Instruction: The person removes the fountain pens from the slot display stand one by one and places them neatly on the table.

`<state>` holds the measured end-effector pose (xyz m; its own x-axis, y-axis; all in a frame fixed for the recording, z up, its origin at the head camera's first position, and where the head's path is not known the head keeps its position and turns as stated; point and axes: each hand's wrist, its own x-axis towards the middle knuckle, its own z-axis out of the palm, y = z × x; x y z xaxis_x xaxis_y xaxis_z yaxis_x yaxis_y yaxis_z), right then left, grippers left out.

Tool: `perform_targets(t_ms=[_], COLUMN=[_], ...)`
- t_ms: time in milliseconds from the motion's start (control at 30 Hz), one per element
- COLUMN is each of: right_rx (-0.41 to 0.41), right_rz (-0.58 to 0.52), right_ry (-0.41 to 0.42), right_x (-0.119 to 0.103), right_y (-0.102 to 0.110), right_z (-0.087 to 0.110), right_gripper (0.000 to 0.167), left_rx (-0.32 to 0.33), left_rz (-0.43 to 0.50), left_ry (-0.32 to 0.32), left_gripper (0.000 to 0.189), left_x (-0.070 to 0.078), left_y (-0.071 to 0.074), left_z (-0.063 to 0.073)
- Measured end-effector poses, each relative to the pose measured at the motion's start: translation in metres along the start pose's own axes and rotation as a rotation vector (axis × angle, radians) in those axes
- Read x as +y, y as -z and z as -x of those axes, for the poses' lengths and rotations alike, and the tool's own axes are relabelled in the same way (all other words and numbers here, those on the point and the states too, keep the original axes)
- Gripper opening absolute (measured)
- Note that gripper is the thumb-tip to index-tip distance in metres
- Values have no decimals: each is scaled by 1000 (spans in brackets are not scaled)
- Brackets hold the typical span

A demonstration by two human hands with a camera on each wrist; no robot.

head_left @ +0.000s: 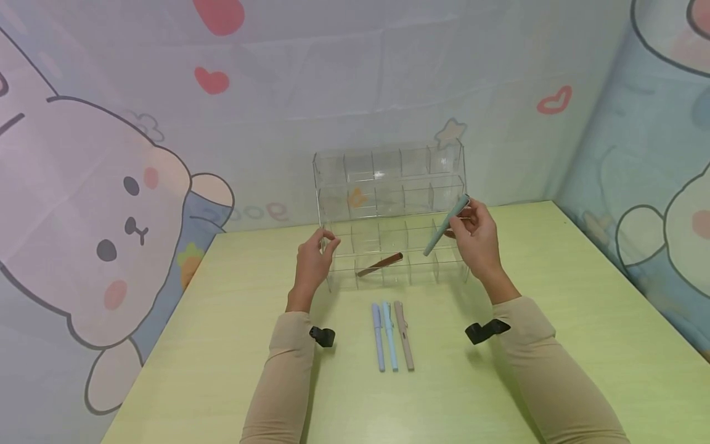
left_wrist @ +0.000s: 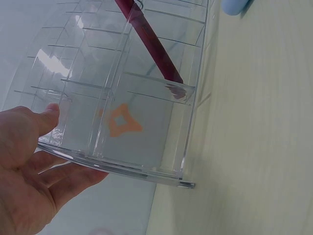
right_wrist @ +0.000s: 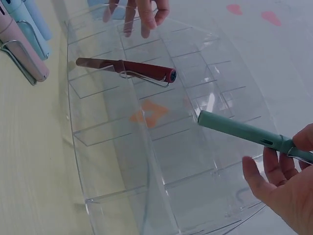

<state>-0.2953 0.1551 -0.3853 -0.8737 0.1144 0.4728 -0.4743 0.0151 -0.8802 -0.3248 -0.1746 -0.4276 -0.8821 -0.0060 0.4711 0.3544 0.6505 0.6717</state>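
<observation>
Head view — the right hand (head_left: 478, 239) pinches the green pen (head_left: 440, 232) near its upper — apparently capped — end.

Worktop (head_left: 222, 345): bears the rack and loose pens. Compartment rack (head_left: 388, 215): at the rear; wall hanging (head_left: 333, 92) behind, 12 o'clock. Loose pens (head_left: 391, 339), three: side by side before the rack, 6 o'clock. Racked pen (head_left: 380, 265): in front tier, slanting 8 to 2. Hands: left hand (head_left: 316, 259) at rack's 8 o'clock; right hand (head_left: 478, 237) near its 4, with held pen (head_left: 444, 228) slanting 7 to 1.
</observation>
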Motion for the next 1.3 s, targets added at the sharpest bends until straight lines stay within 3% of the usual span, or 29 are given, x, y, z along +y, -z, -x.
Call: perform_targets(t_ms=[167,533,800,967,1300], right_rx=[-55,-84,-100,-128,-155], right_rz=[-28,-29,-90,-65,-4], right_ry=[13,20,8,20,-2], right_x=[-3,-13,-17,-20,-28], right_y=[1,5,8,10,13], right_z=[0,1,2,2,2], right_gripper=[44,48,33,29,37], left_rx=[1,-3,1,4,2], left_rz=[0,-3,-2,-3,-6], left_ry=[-7,-5,-2,-3,-4], left_gripper=[19,20,19,20,20], left_x=[0,0,-1,-1,-1], left_y=[0,0,0,0,0], left_z=[-1,0,0,0,0])
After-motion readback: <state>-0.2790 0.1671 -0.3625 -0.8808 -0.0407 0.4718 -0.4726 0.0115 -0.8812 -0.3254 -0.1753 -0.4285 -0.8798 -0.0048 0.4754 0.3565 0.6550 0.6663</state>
